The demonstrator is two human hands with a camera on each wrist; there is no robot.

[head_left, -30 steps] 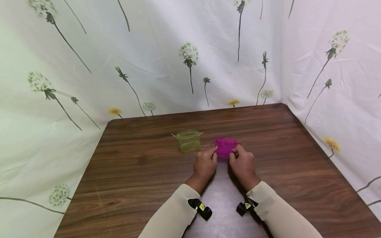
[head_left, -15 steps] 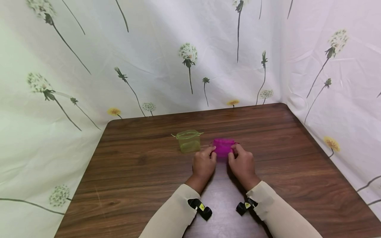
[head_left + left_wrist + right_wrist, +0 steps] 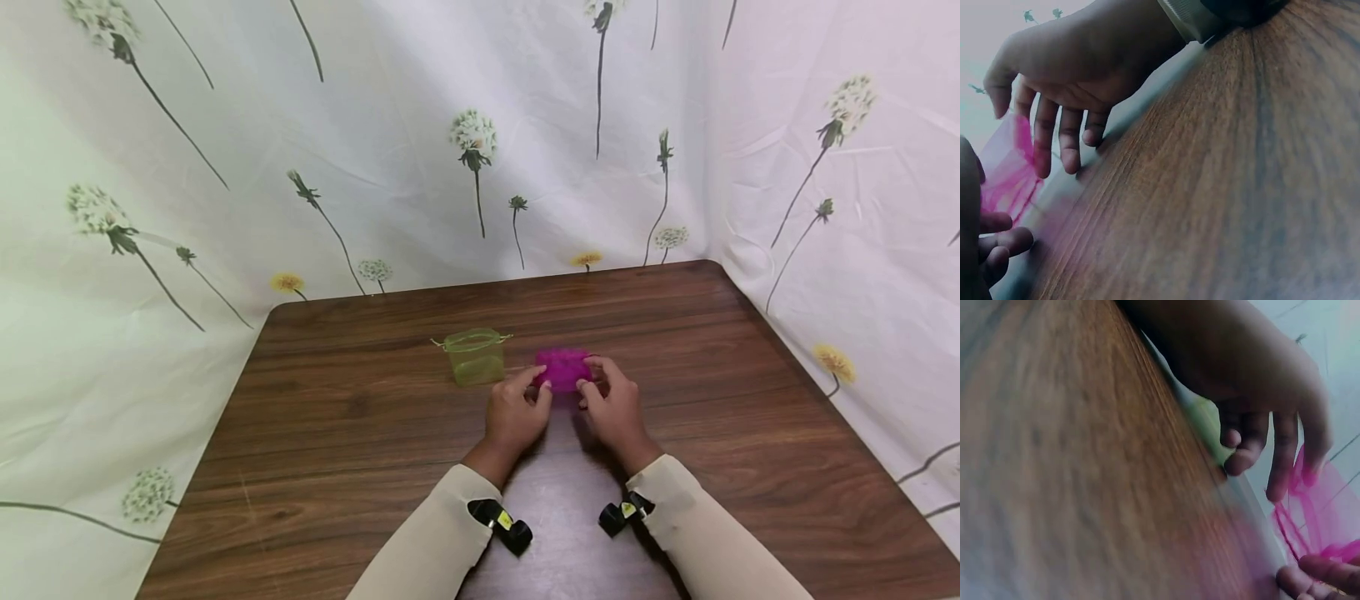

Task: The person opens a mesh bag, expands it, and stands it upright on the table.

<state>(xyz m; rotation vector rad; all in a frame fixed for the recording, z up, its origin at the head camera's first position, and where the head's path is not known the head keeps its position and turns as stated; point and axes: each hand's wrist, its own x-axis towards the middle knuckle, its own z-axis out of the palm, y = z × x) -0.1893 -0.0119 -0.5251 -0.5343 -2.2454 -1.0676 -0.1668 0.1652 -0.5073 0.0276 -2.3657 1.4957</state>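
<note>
My left hand (image 3: 517, 412) and right hand (image 3: 617, 412) hold a sheer magenta drawstring pouch (image 3: 562, 370) between them, one at each side edge. Thumbs and index fingers pinch its sides in the head view. From the left wrist, the pouch (image 3: 1007, 162) shows as thin pink mesh with a darker cord, my right hand (image 3: 1079, 69) across from the camera with its other fingers hanging down. The right wrist view has my left hand (image 3: 1260, 381) with fingertips on the pink mesh (image 3: 1322, 500). A yellow-green drawstring pouch (image 3: 477, 358) stands just left of my left hand.
A dark wood-grain table (image 3: 360, 467) lies under both hands, its far edge meeting a white flower-print cloth (image 3: 405, 142). More of this cloth hangs along the right side. Black cameras (image 3: 510, 529) are strapped over the beige sleeves (image 3: 435, 533).
The magenta pouch has shifted slightly left and shows shorter from top to bottom. My thumbs and index fingers have spread further apart along its edges. The green pouch has not moved.
</note>
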